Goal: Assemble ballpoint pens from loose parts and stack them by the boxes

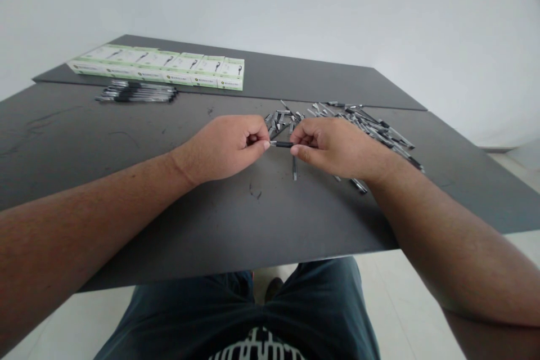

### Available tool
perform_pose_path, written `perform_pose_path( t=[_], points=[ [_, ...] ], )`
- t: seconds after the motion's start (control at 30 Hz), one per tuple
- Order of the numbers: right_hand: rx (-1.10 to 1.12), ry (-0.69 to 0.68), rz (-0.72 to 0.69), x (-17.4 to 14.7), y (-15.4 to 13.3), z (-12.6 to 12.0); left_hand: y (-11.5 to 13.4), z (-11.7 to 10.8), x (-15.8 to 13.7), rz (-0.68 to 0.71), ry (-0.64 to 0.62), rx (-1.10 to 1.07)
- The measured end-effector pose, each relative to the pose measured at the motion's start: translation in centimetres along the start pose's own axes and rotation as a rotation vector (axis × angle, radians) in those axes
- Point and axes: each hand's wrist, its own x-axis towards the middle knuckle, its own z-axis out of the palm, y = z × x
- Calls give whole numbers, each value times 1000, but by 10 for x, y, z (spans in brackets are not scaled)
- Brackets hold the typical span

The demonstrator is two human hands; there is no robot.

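Between my two hands, just above the dark table, a pen with a black grip lies level. My left hand pinches its tip end between thumb and fingers. At the other end my right hand is closed round the barrel, whose far part is hidden by the fingers. Loose pens and pen parts, black and clear, spread behind and to the right of my right hand. Small clear caps lie just beyond the gap between the hands.
A row of white and green pen boxes stands at the back left of the table. In front of it lies a neat bundle of pens. The table's near edge runs above my legs, and a pale wall rises behind.
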Motion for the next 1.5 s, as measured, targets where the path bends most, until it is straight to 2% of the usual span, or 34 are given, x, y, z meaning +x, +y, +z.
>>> perform_pose_path(
  t=[0.23, 0.4, 0.57, 0.73, 0.87, 1.03, 1.2, 1.37, 1.5],
  points=[
    [-55, -19, -32, 1, 1, -1, 0, 0, 0, 3, -10, 20],
    [11, 16, 42, 0, -1, -1, 0, 0, 0, -8, -12, 22],
    [-79, -19, -57, 1, 0, -2, -1, 1, 0, -6, 1, 23],
    [-16, 9, 34, 0, 0, -2, -1, 0, 0, -6, -10, 26],
    [-77, -13, -11, 0, -2, -4, -1, 0, 0, 0, -18, 31],
    [-5, -11, 53, 0, -3, -3, -2, 1, 0, 2, -3, 28],
    [-87, -28, -35, 0, -3, -4, -1, 0, 1, 3, -10, 20],
    [-4, -3, 47, 0, -2, -3, -1, 1, 0, -3, -8, 19],
    [-75, -18, 6, 0, -2, -4, 0, 0, 0, -16, -27, 28]
  ],
)
